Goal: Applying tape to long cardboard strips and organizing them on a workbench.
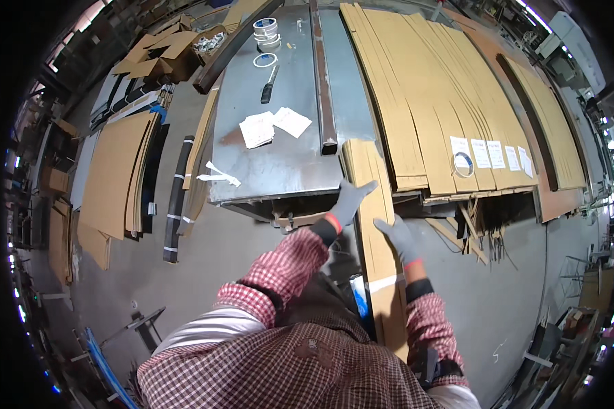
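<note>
Cardboard bundle (374, 225) — clasped between left hand (351, 202) and right hand (401, 240) — reaches the scuffed metal table (290, 167); white sheets (257, 129) there bear illegible print.

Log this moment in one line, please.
left hand: holding cardboard bundle, left edge | right hand: same bundle, right edge | ahead: metal table

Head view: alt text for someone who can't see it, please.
Gloved left hand and right hand hold a long cardboard bundle at the edge of a metal table. White papers, white rolls and a metal bar lie on it, with cardboard packs to the right.
</note>
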Demonstrator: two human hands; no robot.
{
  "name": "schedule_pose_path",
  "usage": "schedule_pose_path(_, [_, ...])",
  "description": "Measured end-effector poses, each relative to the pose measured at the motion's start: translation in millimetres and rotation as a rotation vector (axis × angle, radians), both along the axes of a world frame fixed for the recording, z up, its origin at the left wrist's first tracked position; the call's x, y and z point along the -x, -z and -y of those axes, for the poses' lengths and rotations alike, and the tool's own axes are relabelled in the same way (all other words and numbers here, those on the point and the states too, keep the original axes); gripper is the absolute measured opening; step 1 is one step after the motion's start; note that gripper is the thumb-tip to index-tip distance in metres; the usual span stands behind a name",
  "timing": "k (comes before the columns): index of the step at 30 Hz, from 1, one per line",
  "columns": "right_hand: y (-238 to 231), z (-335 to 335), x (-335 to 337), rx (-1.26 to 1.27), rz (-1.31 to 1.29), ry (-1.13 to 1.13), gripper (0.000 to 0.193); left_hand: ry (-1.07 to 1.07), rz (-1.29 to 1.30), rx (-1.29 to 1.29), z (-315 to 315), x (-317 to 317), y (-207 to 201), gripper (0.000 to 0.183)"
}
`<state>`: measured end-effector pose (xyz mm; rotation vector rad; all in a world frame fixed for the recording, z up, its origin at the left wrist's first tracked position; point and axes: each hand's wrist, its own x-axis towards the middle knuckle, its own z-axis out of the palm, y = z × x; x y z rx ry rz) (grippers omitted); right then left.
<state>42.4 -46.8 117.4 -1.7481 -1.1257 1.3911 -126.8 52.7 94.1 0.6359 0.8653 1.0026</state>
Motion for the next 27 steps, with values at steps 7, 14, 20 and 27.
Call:
schedule_pose_path(7, [-54, 158, 2, -0.063, -0.081, 0.317, 0.050, 0.061, 0.082, 0.088, 91, 2, 29, 0.050])
schedule_pose_path(14, [-34, 367, 24, -0.002, 1.283, -0.139, 0.102, 0.218, 0.272, 0.125, 89, -4, 30, 0.043])
schedule_pose_path(20, [-52, 331, 37, -0.067, 1.080, 0.070, 0.084, 0.296, 0.317, 0.474, 59, 12, 44, 0.054])
schedule_pose_path(27, [-67, 96, 73, -0.444, 1.027, 0.053, 0.080, -0.024, -0.697, -0.339, -5, 92, 67, 0.032])
